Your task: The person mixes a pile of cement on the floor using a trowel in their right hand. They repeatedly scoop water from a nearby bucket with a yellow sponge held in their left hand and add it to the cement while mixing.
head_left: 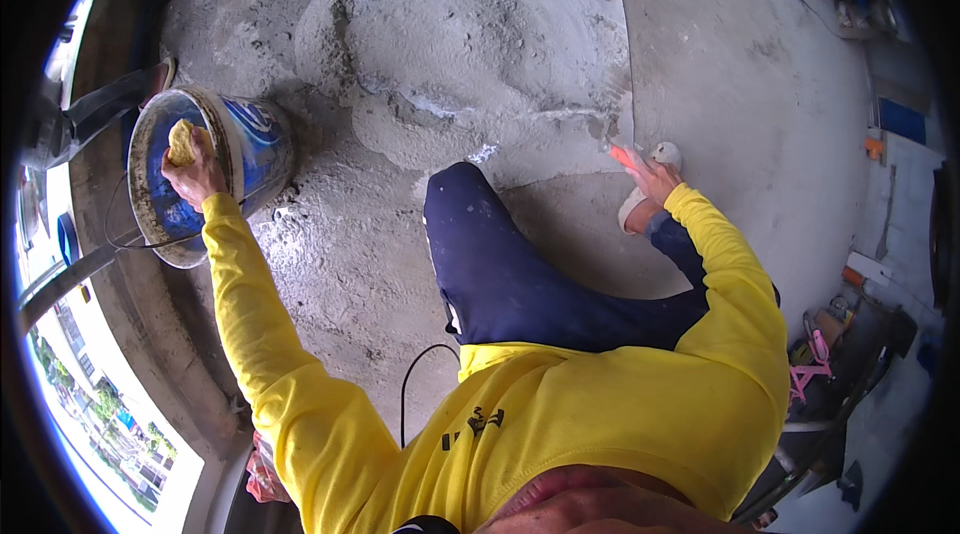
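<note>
My left hand (pixel 200 177) is closed round a yellow sponge (pixel 183 144) at the mouth of a blue bucket (pixel 262 139). Grey splashes coat the bucket's rim, and it leans with its opening toward me. On the other side, my right hand (pixel 655 180) grips the orange handle of what looks like a trowel (pixel 622 156). Its blade is small in view and blends into the grey. The tool's tip reaches the near right edge of a broad patch of wet mortar (pixel 440 34), which is heaped and ridged in places.
My bent knee (pixel 460 184) sits close to the mortar, and my light shoe (pixel 632 206) is beside my right hand. A ledge (pixel 160 354) and a bright opening lie left. Along the right wall are a pink object (pixel 812 362) and assorted tools. A dark cable (pixel 404 394) curves near my waist.
</note>
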### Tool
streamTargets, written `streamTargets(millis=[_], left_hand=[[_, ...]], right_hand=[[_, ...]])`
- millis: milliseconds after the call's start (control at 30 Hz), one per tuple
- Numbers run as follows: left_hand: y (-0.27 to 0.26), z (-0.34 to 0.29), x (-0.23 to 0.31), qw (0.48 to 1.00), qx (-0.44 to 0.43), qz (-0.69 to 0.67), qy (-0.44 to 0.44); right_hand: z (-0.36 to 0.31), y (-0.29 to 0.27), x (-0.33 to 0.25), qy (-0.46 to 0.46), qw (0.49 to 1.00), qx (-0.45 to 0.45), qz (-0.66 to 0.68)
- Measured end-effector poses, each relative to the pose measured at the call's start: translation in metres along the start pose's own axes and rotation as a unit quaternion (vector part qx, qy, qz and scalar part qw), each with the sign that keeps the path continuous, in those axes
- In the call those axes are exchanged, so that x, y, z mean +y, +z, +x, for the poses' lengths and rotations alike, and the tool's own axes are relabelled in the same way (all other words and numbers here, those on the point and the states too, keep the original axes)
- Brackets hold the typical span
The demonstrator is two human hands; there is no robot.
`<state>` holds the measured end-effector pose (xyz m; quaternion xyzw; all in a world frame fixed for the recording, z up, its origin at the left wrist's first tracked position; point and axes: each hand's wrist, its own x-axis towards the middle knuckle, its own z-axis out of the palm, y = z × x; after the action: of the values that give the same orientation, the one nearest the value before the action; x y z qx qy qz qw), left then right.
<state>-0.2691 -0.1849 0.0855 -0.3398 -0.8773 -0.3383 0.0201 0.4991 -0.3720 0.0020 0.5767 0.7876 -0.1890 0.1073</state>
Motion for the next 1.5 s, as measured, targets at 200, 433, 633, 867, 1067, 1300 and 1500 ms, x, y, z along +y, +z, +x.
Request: streamTargets(millis=[200,433,633,867,1067,1300,1500], left_hand=[[-0.005,0.001,0.002,1.0,0.01,0.014,0.011],[-0.002,0.009,-0.004,0.999,0.017,0.032,0.028],[0.0,0.005,0.004,0.998,0.029,0.051,0.005],[0.0,0.0,0.002,0.999,0.022,0.025,0.02],[-0.004,-0.001,0.005,0.999,0.03,0.021,0.023],[-0.002,0.003,0.002,0.999,0.04,0.004,0.022],[-0.001,0.01,-0.01,0.998,0.043,0.024,0.028]], right_hand=[[-0.006,0.055,0.026,-0.065,0.992,-0.069,-0.08],[0.121,0.063,-0.023,-0.083,0.991,0.096,-0.031],[0.207,-0.026,-0.051,-0.12,0.965,0.225,0.058],[0.046,0.03,0.009,-0.112,0.992,0.062,0.0],[0.023,0.087,-0.025,-0.137,0.99,-0.001,-0.039],[0.04,0.103,-0.035,-0.161,0.985,0.029,-0.058],[0.029,0.104,-0.037,-0.145,0.988,0.03,-0.044]])
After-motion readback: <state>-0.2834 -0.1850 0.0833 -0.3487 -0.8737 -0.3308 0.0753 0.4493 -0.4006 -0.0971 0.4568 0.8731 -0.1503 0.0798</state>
